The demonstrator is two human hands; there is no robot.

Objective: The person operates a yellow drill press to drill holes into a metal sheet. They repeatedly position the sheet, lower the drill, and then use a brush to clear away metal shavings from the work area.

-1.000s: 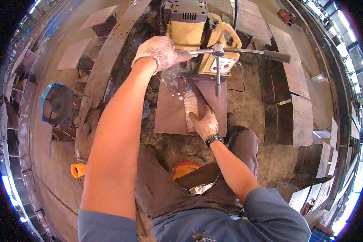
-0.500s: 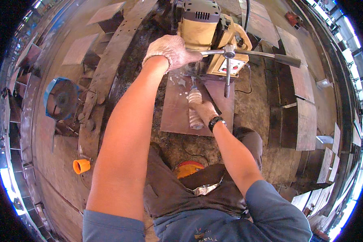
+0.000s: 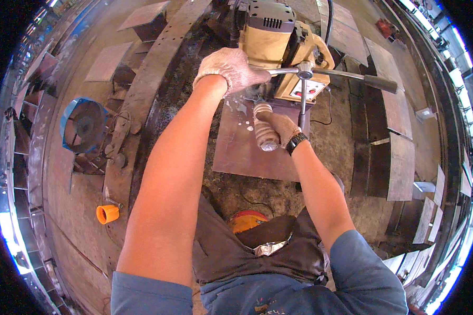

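Note:
A beige magnetic drill [image 3: 270, 39] stands on a brown steel plate [image 3: 242, 157] ahead of me. My left hand [image 3: 228, 68], in a pale work glove, is closed around the left arm of the drill's spoked feed handle [image 3: 283, 70]. My right hand [image 3: 283, 128], gloved and with a dark watch at the wrist, grips a ribbed clear plastic bottle [image 3: 267, 140]. The bottle is tilted, its far end toward the wet spot [image 3: 253, 95] under the drill. Its neck and the drill bit are hard to make out.
On the left are a blue-rimmed round fan-like object [image 3: 83, 125], an orange cup [image 3: 107, 214] and a long steel beam [image 3: 142, 79]. Several steel plates [image 3: 400, 163] stand along the right. A cable [image 3: 329, 105] runs beside the drill; an orange-red round object [image 3: 247, 221] lies between my legs.
My right hand has carried the bottle forward, closer to the base of the drill. The left hand keeps its hold on the feed handle, and the view has shifted slightly.

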